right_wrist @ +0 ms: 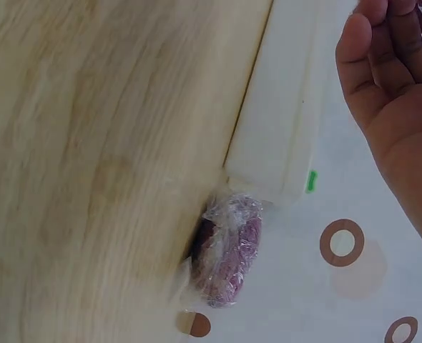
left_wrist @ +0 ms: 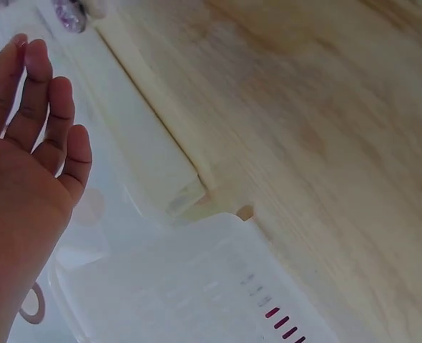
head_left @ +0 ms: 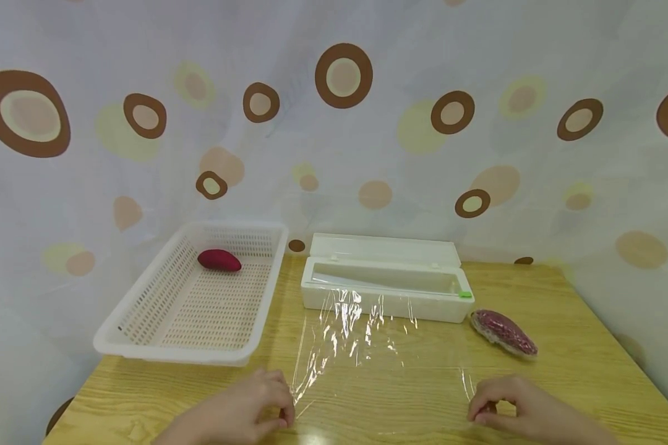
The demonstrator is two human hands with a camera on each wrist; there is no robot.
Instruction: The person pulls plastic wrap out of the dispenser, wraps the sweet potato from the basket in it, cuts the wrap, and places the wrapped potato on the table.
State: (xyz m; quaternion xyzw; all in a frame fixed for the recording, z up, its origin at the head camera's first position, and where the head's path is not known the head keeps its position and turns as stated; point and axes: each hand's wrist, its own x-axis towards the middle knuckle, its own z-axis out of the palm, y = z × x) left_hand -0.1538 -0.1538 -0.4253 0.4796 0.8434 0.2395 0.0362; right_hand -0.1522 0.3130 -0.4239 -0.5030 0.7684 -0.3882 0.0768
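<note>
A sheet of clear plastic wrap [head_left: 362, 364] stretches from the front of a long white dispenser box [head_left: 378, 303] toward the front of the wooden table. My left hand [head_left: 250, 405] pinches its near left corner between thumb and fingers. At the near right corner, my right hand [head_left: 520, 408] pinches the film in the same way. The box has its lid raised at the back and a small green slider [head_left: 465, 295] at its right end. Right of the box lies a purple sweet potato [head_left: 503, 332] wrapped in film, also visible in the right wrist view.
A white perforated basket [head_left: 169, 354] stands left of the box, holding an unwrapped purple sweet potato [head_left: 219, 260] near its back. Behind the table [head_left: 579, 334] hangs a pale curtain [head_left: 389, 154] with brown and beige circles.
</note>
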